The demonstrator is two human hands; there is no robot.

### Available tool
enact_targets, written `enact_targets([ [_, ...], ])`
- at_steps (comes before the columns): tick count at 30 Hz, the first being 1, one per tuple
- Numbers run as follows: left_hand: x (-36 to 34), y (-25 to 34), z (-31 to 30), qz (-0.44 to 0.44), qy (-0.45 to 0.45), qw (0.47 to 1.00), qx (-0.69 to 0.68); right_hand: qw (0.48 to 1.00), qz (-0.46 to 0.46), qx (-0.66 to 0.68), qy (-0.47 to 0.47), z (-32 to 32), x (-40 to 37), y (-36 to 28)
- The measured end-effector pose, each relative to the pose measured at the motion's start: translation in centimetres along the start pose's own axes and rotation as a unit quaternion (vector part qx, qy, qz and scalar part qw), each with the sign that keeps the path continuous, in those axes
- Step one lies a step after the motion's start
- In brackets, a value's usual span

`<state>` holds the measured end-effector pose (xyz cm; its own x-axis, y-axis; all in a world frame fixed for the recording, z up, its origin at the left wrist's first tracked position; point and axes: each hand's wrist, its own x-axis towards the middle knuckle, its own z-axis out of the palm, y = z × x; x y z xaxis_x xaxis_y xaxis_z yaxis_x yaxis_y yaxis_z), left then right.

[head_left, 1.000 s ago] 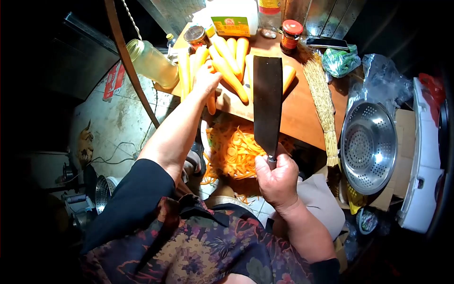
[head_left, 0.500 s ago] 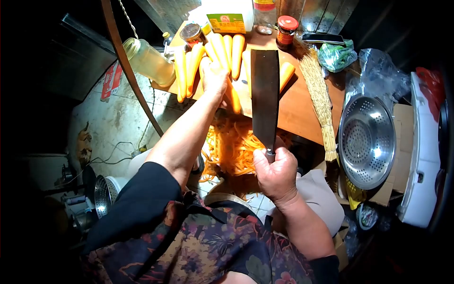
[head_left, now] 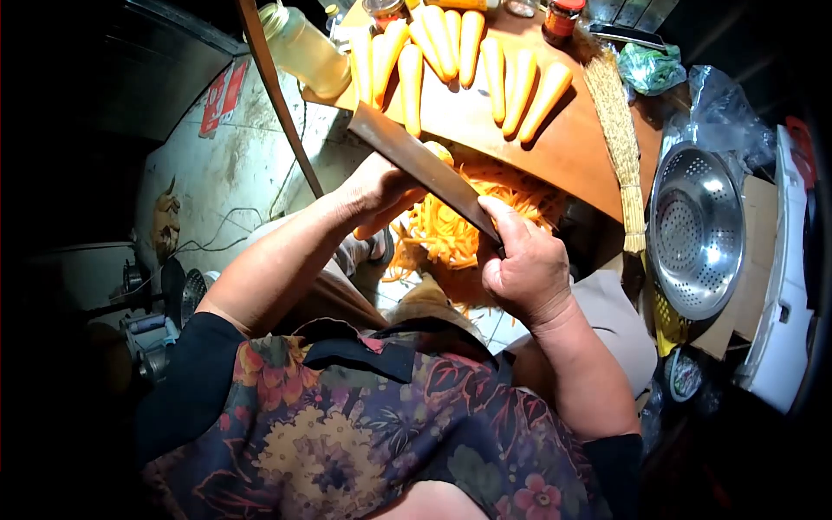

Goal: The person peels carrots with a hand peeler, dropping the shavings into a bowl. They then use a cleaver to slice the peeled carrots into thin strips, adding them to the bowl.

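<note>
My right hand is closed around the handle of a wide-bladed cleaver, its blade slanting up and left. Behind that blade, my left hand grips a carrot, partly hidden by the blade and fingers. Orange carrot peelings lie heaped on the floor below both hands. On the wooden table rest several whole carrots, some side by side and some overlapping.
A straw whisk broom lies along the table's right side. Beyond it is a metal colander beside cardboard and a white foam box. A large jar of cloudy liquid leans at the table's left, near a brown curved bar.
My left hand has come back from the table carrots toward me with one carrot. The cleaver has tilted from upright to slanting left, across that carrot. The view has shifted.
</note>
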<state>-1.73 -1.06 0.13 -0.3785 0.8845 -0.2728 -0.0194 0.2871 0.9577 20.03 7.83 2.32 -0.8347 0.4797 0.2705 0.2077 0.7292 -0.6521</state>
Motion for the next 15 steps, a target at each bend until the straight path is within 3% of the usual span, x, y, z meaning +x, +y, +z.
enact_targets([
  [2,-1.9,2.3,0.4,-0.160,-0.062,0.981,-0.086,1.000,-0.030,-0.004,0.000,0.5,-0.2,-0.1],
  [3,-2.3,2.5,0.5,-0.170,-0.067,0.980,-0.080,0.998,-0.060,-0.008,0.006,0.7,-0.3,-0.2],
  [4,-2.4,1.6,0.4,-0.173,-0.066,0.979,-0.083,0.998,-0.059,-0.007,0.002,0.9,-0.3,-0.2],
  [6,-2.4,-0.8,0.1,-0.091,-0.102,0.960,-0.245,0.997,-0.066,-0.024,-0.013,1.1,-0.3,-0.4],
  [8,-2.5,-1.7,-0.4,-0.082,-0.102,0.964,-0.230,0.997,-0.068,-0.030,-0.015,1.2,-0.2,-0.5],
  [10,-3.0,-1.7,-0.3,-0.092,-0.040,0.981,-0.164,0.997,-0.071,-0.036,-0.016,1.3,0.0,-0.5],
  [14,-2.7,-1.7,-0.2,-0.105,-0.025,0.982,-0.153,0.997,-0.070,-0.035,-0.020,1.1,0.2,-0.5],
  [15,-2.2,-3.3,-0.8,-0.070,-0.051,0.992,-0.095,0.997,-0.067,-0.031,-0.021,1.1,0.2,-0.5],
])
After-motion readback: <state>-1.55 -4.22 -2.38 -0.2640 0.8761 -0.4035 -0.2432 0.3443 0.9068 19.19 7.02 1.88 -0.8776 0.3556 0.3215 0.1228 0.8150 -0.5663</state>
